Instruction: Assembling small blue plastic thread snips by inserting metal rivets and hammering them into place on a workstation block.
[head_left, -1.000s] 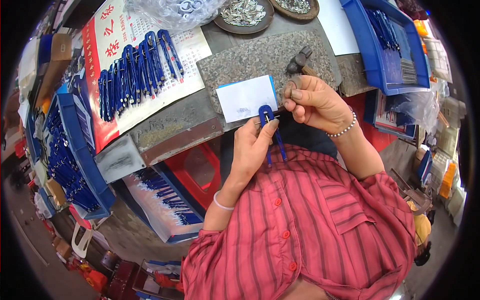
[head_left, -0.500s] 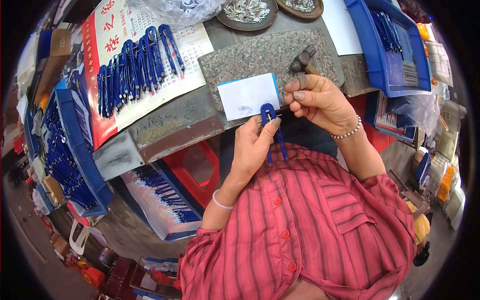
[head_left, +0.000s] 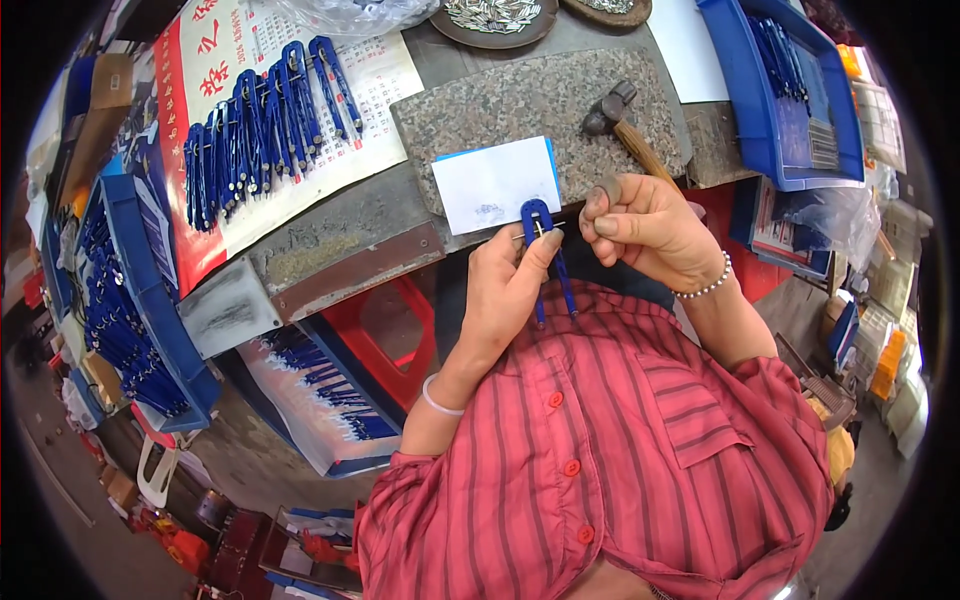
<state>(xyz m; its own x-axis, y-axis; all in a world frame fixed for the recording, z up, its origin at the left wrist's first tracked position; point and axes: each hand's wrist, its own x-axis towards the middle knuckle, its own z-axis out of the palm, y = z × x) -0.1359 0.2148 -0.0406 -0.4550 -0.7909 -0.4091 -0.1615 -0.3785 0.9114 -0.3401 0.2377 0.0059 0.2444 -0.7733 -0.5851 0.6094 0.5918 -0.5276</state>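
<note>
My left hand grips a blue two-legged metal tool with a rounded, looped top. Its two thin legs point down toward my shirt, and a slim metal pin crosses it below the loop. Close by on the right, my right hand is closed in a pinch of thumb and fingers; whatever lies between the fingertips is too small to make out. Just beyond the tool, a white paper pad with a blue edge lies on a speckled stone slab. A hammer with a wooden handle rests at the slab's right.
More blue tools lie in a row on a printed sheet at left. A blue tray beside the bench holds many more. Dishes of small metal parts stand at the back. At right is another blue tray.
My right hand has moved slightly down and to the right, showing more of the hammer handle. My left hand still holds the blue tool in nearly the same place. The view has shifted slightly.
</note>
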